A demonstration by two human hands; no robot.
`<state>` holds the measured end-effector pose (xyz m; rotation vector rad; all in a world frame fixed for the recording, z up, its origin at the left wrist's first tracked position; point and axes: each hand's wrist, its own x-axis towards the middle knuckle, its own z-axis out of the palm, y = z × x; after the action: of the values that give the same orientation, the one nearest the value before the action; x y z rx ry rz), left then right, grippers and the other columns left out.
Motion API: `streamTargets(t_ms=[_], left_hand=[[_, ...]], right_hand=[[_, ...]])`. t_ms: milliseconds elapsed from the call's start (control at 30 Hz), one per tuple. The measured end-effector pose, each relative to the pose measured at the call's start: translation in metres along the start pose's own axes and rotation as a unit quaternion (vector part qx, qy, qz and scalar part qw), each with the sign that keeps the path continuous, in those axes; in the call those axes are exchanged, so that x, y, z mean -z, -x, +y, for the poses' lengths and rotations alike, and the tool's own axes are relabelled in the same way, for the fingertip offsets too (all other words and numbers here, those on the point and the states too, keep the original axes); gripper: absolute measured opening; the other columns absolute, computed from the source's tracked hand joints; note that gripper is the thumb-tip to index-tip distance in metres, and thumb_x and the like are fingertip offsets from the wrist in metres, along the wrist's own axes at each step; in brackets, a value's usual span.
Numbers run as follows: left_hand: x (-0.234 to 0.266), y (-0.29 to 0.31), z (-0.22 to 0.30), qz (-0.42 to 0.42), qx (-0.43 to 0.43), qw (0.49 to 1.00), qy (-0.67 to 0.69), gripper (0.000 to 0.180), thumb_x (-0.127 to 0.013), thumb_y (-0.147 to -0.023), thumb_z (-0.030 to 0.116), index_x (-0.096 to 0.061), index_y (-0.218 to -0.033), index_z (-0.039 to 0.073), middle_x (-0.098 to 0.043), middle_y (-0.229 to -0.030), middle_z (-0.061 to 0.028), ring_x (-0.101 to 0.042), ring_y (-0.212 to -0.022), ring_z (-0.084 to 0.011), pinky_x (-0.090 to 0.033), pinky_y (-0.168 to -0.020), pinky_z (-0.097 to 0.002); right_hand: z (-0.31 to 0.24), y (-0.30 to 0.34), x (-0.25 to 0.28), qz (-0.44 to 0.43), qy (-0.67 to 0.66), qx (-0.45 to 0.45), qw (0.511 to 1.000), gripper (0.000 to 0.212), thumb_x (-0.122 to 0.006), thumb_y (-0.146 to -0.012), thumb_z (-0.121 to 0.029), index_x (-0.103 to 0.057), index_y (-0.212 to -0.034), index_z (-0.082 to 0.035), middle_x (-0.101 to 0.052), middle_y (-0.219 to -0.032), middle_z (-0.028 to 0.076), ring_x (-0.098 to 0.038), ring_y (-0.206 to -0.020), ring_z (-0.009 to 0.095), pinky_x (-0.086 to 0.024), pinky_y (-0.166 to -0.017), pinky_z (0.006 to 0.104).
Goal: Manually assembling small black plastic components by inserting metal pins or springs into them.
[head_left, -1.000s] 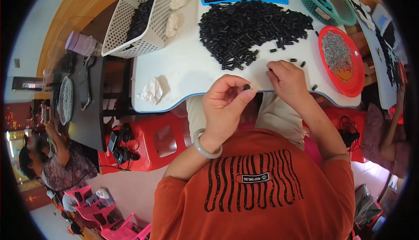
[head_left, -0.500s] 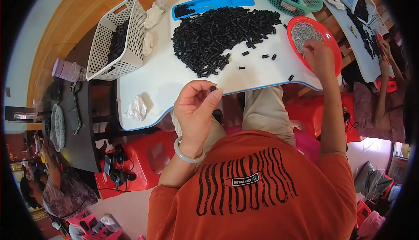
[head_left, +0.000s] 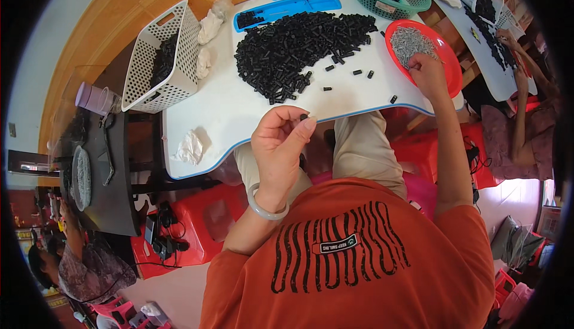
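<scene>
My left hand (head_left: 278, 146), with a pale bangle on the wrist, is raised at the table's near edge. Between its thumb and index finger is a small black cylindrical part (head_left: 304, 116), mostly covered by the fingertips. My right hand (head_left: 429, 76) reaches over a red plate (head_left: 454, 66), its fingers bunched at the edge of a heap of small silver metal pins (head_left: 411, 42). What those fingers hold, if anything, is hidden. A large pile of similar black parts (head_left: 299, 48) lies on the white table (head_left: 224, 110), with several loose ones nearer me.
A blue tray (head_left: 299, 7) and a green basket (head_left: 427, 0) stand along the far side. At left are a white perforated basket (head_left: 188, 72) and crumpled tissue (head_left: 189, 148). Another person's hands (head_left: 514, 60) work at a table on the right; a second person (head_left: 84, 269) sits at lower left.
My left hand has shifted a little to the right, still pinching the black part. The right hand stays at the heap of pins. The whole view has moved slightly.
</scene>
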<state>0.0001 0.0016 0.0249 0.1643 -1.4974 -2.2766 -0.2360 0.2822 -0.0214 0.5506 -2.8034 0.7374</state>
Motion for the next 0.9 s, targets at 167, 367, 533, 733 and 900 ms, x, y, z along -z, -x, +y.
streamTargets(t_ms=[167,367,533,733,900], left_hand=[[-0.007,0.005,-0.001,-0.013,0.018,1.0,0.011,0.012,-0.064,-0.081,0.0,-0.059,-0.092,-0.002,-0.059,-0.079,-0.0039,-0.053,-0.063,-0.0082,-0.044,-0.059,-0.0196],[-0.01,0.009,-0.007,-0.015,0.027,0.999,0.016,0.012,-0.065,-0.081,0.0,-0.059,-0.092,-0.002,-0.059,-0.078,-0.0037,-0.053,-0.062,-0.0078,-0.043,-0.059,-0.0191],[-0.01,0.008,-0.008,-0.019,0.025,0.999,0.009,0.012,-0.065,-0.081,0.0,-0.059,-0.092,-0.002,-0.059,-0.078,-0.0037,-0.053,-0.062,-0.0078,-0.043,-0.058,-0.0189],[-0.009,0.006,-0.009,-0.017,0.029,0.999,0.012,0.012,-0.065,-0.081,0.0,-0.06,-0.092,-0.002,-0.06,-0.079,-0.0036,-0.053,-0.062,-0.0078,-0.043,-0.058,-0.0186],[-0.008,0.007,-0.01,-0.021,0.016,1.0,0.01,0.013,-0.066,-0.081,0.001,-0.06,-0.092,-0.001,-0.059,-0.079,-0.0031,-0.052,-0.062,-0.0076,-0.042,-0.059,-0.0184]], right_hand=[[0.006,0.003,-0.003,0.026,-0.043,-0.02,0.999,0.014,-0.061,-0.068,-0.002,-0.064,-0.082,-0.004,-0.063,-0.071,0.011,-0.063,-0.067,0.024,-0.048,-0.062,0.0349],[0.011,0.006,-0.005,0.031,-0.055,-0.038,0.997,0.011,-0.066,-0.07,-0.01,-0.064,-0.08,-0.005,-0.064,-0.073,0.013,-0.063,-0.07,0.027,-0.048,-0.063,0.0368],[-0.004,0.011,0.01,-0.012,0.084,-0.097,0.992,0.013,-0.067,-0.071,-0.016,-0.064,-0.078,-0.005,-0.064,-0.075,0.014,-0.063,-0.074,0.031,-0.048,-0.066,0.0408],[-0.003,0.006,0.014,-0.033,0.097,-0.021,0.995,0.01,-0.063,-0.072,-0.013,-0.064,-0.079,-0.006,-0.064,-0.078,0.016,-0.062,-0.077,0.033,-0.048,-0.068,0.0432],[-0.015,0.004,0.025,-0.051,0.168,0.035,0.984,0.012,-0.058,-0.072,-0.009,-0.066,-0.081,-0.006,-0.064,-0.08,0.017,-0.061,-0.078,0.035,-0.048,-0.07,0.045]])
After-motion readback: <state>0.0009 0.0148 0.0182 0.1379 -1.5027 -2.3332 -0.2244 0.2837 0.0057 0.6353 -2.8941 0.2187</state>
